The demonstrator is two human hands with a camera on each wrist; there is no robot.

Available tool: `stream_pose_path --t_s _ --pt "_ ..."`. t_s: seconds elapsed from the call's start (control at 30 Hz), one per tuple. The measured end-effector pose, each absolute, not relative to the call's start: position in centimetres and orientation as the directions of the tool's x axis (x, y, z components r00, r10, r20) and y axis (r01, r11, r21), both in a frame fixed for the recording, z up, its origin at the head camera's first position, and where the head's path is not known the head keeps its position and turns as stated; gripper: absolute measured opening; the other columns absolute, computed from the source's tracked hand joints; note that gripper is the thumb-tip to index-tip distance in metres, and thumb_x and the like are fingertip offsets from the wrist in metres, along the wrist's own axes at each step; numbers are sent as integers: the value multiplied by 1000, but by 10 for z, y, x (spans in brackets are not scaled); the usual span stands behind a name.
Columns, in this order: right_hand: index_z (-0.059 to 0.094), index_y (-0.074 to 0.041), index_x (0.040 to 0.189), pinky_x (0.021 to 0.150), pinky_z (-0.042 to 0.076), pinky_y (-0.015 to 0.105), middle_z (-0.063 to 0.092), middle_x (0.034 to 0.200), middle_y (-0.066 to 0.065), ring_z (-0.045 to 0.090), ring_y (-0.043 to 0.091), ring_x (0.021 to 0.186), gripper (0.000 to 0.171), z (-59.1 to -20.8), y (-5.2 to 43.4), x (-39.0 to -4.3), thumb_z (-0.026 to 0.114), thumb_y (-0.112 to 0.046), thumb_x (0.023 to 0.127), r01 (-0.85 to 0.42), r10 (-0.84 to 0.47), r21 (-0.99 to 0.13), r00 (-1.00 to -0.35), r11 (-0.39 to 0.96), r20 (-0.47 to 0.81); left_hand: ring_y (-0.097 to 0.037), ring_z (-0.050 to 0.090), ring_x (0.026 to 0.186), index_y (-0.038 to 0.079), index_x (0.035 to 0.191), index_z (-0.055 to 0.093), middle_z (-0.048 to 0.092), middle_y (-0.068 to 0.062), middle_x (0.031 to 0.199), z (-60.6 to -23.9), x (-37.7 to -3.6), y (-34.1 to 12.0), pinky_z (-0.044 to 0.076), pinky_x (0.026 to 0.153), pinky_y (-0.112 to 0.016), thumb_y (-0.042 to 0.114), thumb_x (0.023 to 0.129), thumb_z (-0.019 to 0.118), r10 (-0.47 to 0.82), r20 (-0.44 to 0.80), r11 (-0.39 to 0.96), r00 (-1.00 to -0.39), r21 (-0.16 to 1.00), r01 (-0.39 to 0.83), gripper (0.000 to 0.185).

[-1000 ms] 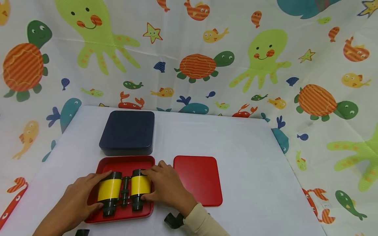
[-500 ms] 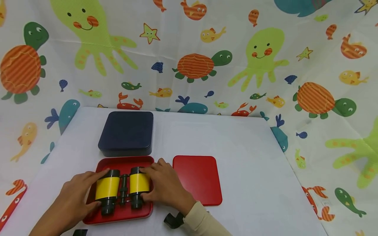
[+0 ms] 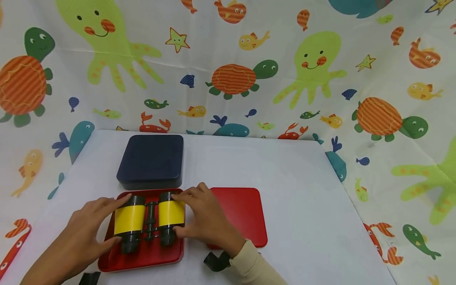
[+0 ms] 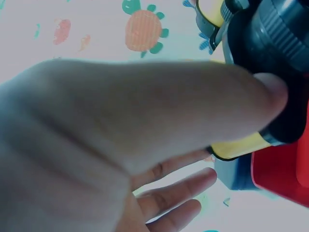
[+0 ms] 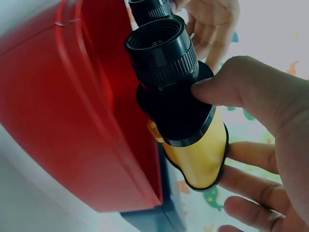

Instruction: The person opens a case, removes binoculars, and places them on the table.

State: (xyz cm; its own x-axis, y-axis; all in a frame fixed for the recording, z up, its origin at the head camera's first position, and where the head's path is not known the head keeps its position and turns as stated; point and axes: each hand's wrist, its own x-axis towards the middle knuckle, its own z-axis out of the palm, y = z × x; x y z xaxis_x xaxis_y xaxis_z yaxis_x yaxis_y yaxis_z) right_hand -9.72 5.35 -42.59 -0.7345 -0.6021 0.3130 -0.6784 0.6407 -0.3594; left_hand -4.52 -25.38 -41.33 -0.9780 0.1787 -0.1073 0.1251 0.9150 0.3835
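A pair of yellow and black binoculars point(image 3: 129, 219) is held by both hands over the red tin point(image 3: 142, 263). My left hand point(image 3: 80, 227) grips the left barrel, its thumb at the black eyepiece end and its forefinger at the far end. On the other barrel, my right hand point(image 3: 208, 217) has its thumb by the eyepiece and its fingers reaching to the front end. In the right wrist view, the binoculars point(image 5: 195, 162) stand tilted beside the tin's rim point(image 5: 82, 82). The left thumb point(image 4: 251, 96) lies against the black eyepiece housing in the left wrist view.
A closed dark blue tin point(image 3: 151, 160) stands right behind the red one. To the right, a flat red lid point(image 3: 242, 213) lies on the white table point(image 3: 295, 221), partly behind my right hand. A patterned sea-animal cloth point(image 3: 199, 47) hangs behind. Black straps point(image 3: 216, 261) show near my wrists.
Both hands have raised the binoculars from lying in the red tin to a position above its floor. The camera view has shifted slightly; the tins and lid have stayed in place.
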Motion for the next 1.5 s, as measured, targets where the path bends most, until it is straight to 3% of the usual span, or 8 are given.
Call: stream_pose_path --t_s 0.3,0.47,0.6,0.73,1.07,1.5 --pt "68 -24 143 91 55 22 70 131 -5 55 11 118 74 -413 79 -100 93 -39 75 -616 -555 -550 -776 564 301 -40 60 115 19 162 46 59 -19 136 -398 -46 -234 63 82 -63 27 67 102 223 -55 855 -973 490 169 110" --pt "66 -24 145 94 61 28 65 136 -4 56 12 126 76 -409 95 -99 93 -35 75 -543 -518 -624 -819 562 246 -43 57 122 20 162 46 57 -21 141 -391 -50 -219 64 82 -62 24 69 101 253 -5 822 -968 529 212 108" --pt "67 -22 144 95 64 35 64 136 -3 57 13 127 75 -405 107 -99 93 -29 74 -501 -487 -663 -843 557 228 -37 58 122 21 161 48 58 -15 136 -387 -54 -205 65 83 -57 22 69 101 274 38 798 -961 548 249 106" --pt "68 -21 143 92 65 41 65 135 -2 58 14 127 76 -402 120 -99 95 -26 71 -492 -458 -673 -854 552 248 -32 57 123 23 161 49 60 -11 135 -383 -61 -193 66 86 -54 20 69 101 295 73 785 -953 550 285 106" --pt "68 -24 142 93 64 37 65 132 -4 61 13 122 76 -398 153 -102 94 -21 71 -504 -411 -631 -860 590 302 -29 56 129 23 161 48 60 -7 137 -384 -77 -165 65 91 -49 14 74 98 359 153 703 -921 604 375 101" --pt "67 -25 143 95 64 43 65 135 -5 62 18 125 75 -400 193 -107 94 -18 73 -449 -363 -651 -891 612 273 -26 52 133 25 162 47 57 -6 142 -399 -93 -126 62 99 -50 14 80 94 382 154 645 -911 661 382 95"
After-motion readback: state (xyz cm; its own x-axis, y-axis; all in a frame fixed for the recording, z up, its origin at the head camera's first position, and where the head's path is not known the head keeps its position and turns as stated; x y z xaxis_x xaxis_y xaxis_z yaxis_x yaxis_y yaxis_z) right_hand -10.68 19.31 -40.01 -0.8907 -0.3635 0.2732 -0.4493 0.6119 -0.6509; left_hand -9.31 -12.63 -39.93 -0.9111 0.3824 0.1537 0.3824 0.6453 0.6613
